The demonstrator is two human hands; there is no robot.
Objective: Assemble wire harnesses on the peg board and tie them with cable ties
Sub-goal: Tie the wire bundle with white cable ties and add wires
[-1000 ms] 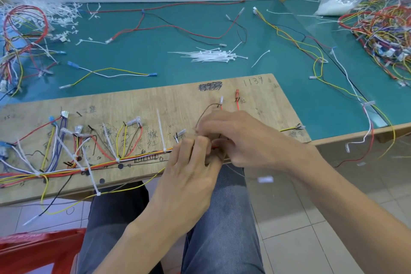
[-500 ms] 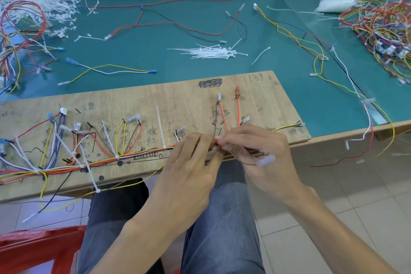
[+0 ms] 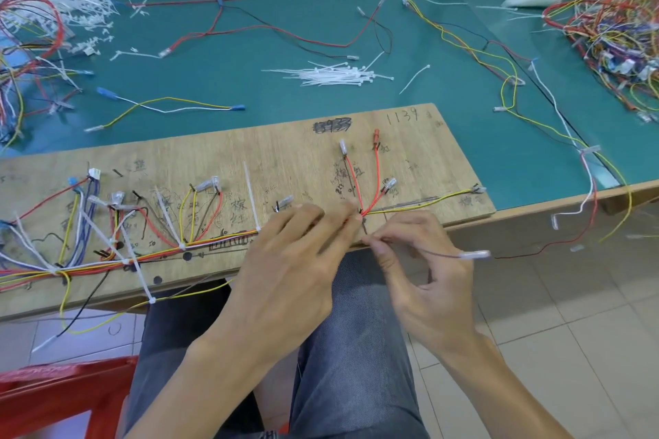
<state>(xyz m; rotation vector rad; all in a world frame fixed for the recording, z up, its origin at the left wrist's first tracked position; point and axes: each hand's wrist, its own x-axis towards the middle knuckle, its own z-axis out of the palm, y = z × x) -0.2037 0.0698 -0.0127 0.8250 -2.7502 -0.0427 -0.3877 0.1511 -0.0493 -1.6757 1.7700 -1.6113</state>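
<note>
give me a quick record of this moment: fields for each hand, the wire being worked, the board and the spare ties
left hand: fingertips on the wire bundle at its branch point, thumb hidden
right hand: pinches the dark wire between thumb and forefinger
dark wire: leads right, past the board's near edge, white terminal at its free end
peg board: wood, lying on the green table, several white ties already on its left half
loose cable ties: white pile on the table beyond the board

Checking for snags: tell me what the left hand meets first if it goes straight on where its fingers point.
Likely the fan of orange-red wires on the wooden peg board, just beyond the fingertips of the left hand.
</note>
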